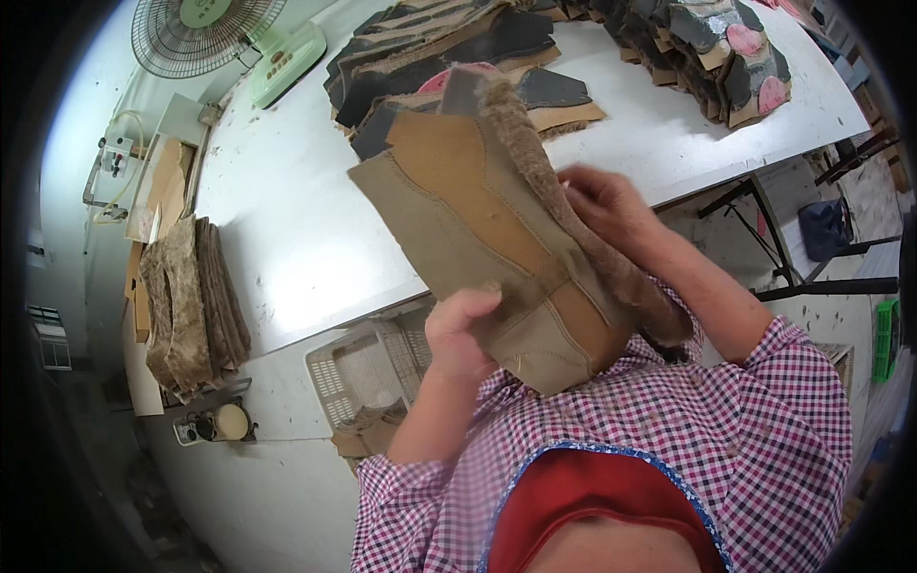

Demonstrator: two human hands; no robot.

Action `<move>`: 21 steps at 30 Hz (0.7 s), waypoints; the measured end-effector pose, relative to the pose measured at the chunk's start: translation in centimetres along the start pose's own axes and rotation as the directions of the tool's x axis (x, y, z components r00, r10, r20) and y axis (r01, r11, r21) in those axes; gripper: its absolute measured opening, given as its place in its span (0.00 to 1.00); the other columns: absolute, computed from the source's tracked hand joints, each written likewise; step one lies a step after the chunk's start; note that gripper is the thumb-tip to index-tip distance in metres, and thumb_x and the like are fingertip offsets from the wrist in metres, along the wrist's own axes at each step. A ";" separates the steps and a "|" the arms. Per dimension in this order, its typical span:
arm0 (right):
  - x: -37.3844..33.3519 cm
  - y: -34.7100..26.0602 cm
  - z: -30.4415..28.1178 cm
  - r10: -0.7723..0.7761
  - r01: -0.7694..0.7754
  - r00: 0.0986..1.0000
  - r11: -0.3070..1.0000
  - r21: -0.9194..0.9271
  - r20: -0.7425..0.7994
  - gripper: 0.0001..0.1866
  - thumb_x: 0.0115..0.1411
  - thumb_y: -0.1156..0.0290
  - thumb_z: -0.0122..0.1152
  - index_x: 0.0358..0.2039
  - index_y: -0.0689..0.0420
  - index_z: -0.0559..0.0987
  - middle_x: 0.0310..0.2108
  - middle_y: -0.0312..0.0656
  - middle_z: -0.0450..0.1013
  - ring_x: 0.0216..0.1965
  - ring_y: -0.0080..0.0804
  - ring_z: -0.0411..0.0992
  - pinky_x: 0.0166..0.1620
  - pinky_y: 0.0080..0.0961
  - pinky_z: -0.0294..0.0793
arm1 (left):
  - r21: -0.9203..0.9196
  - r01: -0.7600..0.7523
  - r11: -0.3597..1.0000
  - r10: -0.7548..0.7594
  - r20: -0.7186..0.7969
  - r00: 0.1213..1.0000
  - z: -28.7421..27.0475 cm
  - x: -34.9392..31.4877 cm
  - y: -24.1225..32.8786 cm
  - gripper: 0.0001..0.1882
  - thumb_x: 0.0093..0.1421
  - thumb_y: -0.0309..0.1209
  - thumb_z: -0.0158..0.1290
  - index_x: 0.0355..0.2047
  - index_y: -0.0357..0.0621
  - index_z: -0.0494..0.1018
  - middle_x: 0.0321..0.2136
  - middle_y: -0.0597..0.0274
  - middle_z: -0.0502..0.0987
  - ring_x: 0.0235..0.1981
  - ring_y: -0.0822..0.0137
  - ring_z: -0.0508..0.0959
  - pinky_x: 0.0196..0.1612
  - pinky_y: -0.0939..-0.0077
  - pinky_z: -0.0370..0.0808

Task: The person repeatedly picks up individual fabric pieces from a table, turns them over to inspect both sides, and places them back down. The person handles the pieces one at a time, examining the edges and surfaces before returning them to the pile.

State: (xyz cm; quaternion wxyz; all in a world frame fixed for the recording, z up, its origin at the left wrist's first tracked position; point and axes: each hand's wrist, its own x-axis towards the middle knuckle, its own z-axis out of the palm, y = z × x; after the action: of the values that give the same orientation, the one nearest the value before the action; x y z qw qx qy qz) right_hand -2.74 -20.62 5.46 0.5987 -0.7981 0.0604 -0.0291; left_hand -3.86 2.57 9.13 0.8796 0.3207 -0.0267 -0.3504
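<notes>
Seemingly edge-checking — left hand (pixel 458 334) grips stitched panel (pixel 454 205) at seven o'clock; right hand (pixel 616 210), fingers curled, pinch unclear, at fur edge (pixel 530 153), two o'clock — next likely wants steadiness

A white worktop (pixel 282 258) has a pale green fan (pixel 205 29) with a round wire cage at its far left end. Below the worktop's near edge sits a pale perforated plastic crate (pixel 330 385). A dark blue bag (pixel 824 227) and a bright green basket (pixel 886 341) are beyond the worktop's right side.
</notes>
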 end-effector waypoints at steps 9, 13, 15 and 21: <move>-6.3 -6.9 0.1 -0.514 0.460 0.852 0.825 -0.327 -0.098 0.09 0.56 0.78 0.62 0.38 0.61 0.77 0.30 0.45 0.72 0.29 0.40 0.73 0.33 0.28 0.73 | 0.065 -0.058 0.996 0.059 -0.017 0.998 0.1 -0.3 -0.9 0.32 0.53 0.30 0.44 0.59 0.28 0.60 0.55 0.43 0.69 0.55 0.49 0.71 0.60 0.57 0.68; -6.1 -7.5 -1.2 -0.381 0.373 0.924 0.916 -0.150 -0.022 0.08 0.55 0.80 0.62 0.37 0.65 0.77 0.29 0.42 0.74 0.30 0.29 0.74 0.35 0.22 0.73 | 0.084 -0.116 0.990 0.109 0.087 0.990 0.4 -0.1 -1.1 0.31 0.54 0.30 0.42 0.58 0.27 0.60 0.55 0.43 0.69 0.56 0.49 0.71 0.60 0.58 0.67; -6.2 -7.8 -1.9 -0.317 0.317 0.948 0.945 -0.083 0.016 0.07 0.55 0.80 0.62 0.36 0.65 0.77 0.29 0.40 0.74 0.30 0.24 0.73 0.35 0.20 0.72 | 0.161 -0.101 0.982 0.091 0.068 0.994 0.6 0.2 -1.0 0.31 0.53 0.30 0.42 0.58 0.27 0.60 0.55 0.43 0.69 0.56 0.50 0.71 0.60 0.59 0.67; -7.0 -7.6 -2.3 -0.239 0.237 0.971 0.969 -0.076 -0.026 0.07 0.57 0.77 0.62 0.36 0.66 0.77 0.29 0.45 0.76 0.30 0.26 0.75 0.35 0.23 0.75 | 0.245 -0.073 0.967 0.089 -0.054 0.995 1.4 0.7 -2.2 0.31 0.51 0.28 0.42 0.57 0.26 0.61 0.54 0.44 0.70 0.54 0.51 0.72 0.60 0.59 0.67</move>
State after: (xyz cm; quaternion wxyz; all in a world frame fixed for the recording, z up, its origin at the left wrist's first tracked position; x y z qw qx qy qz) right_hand -9.52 -19.84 13.58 0.5605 -0.8202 -0.0244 -0.1123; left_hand -5.03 0.14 8.80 0.8478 0.4356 -0.0538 -0.2977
